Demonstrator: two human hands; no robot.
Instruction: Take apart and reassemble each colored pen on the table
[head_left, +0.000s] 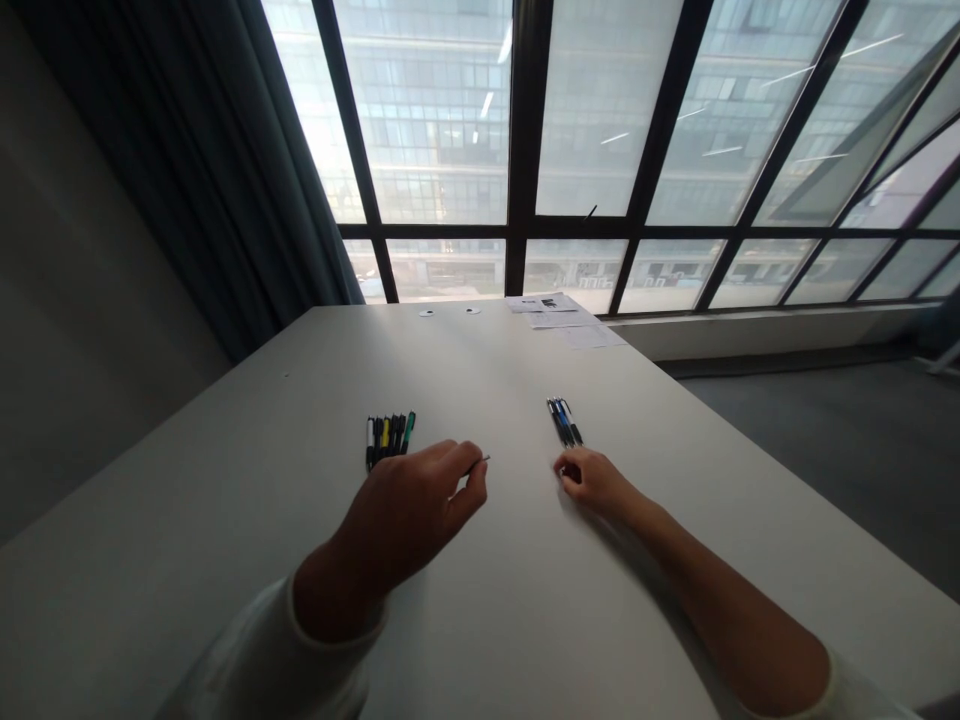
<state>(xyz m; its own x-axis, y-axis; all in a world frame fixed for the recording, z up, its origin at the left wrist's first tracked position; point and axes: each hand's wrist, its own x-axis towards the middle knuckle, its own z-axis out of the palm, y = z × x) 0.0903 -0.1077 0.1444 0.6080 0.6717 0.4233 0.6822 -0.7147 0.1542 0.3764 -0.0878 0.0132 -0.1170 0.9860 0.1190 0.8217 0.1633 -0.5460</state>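
Note:
My left hand (pixel 420 505) is raised over the white table (pixel 480 610), its thumb and forefinger pinching a thin dark pen (pixel 485 459) whose tip pokes out to the right. Just beyond that hand lies a row of several pens (pixel 386 436), among them white, yellow and green ones, their lower ends partly hidden by the hand. On the right, a smaller group of pens (pixel 564 421), with blue and black parts, lies side by side. My right hand (pixel 592 482) rests at the near ends of this group with curled fingers; whether anything is between them is too small to tell.
Papers (pixel 559 312) lie at the table's far right corner. Two small white objects (pixel 427 314) sit near the far edge. Behind the table are large windows (pixel 442 110), with a dark curtain (pixel 247 170) at the left. The table's right edge drops to a grey floor.

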